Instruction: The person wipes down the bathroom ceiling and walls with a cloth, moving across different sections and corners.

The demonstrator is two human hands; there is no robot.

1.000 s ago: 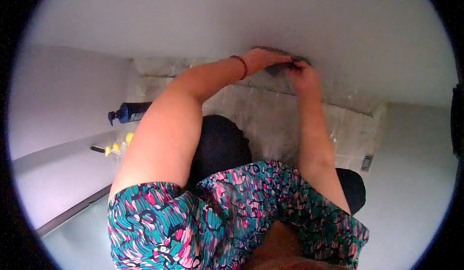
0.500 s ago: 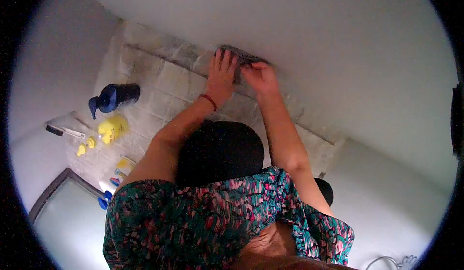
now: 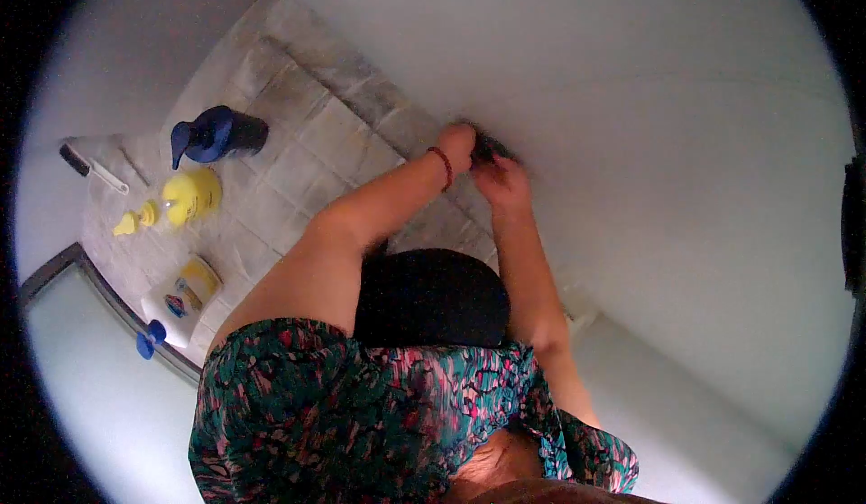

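Note:
At the foot of the wall, a dark flat piece [image 3: 488,149], long and narrow, shows between my two hands; its kind is not clear. My left hand [image 3: 458,147], with a red beaded bracelet [image 3: 442,167] at the wrist, is curled closed at its left end, the fingertips hidden. From the near side, my right hand [image 3: 503,184] has bent fingers closed on its lower edge. Both hands are close together, low over the tiled floor [image 3: 298,134].
To the left stand a dark blue pump bottle [image 3: 216,134], a yellow bottle [image 3: 192,197] and a white bottle [image 3: 180,301] with a yellow label. A yellow spray top [image 3: 135,219] and a brush [image 3: 93,168] lie beyond. The pale wall [image 3: 649,143] rises along the right.
My left hand has gone from outstretched fingers on the dark piece to a closed curl. Both hands now sit further right and lower in view. The view has turned, so the bottles appear shifted.

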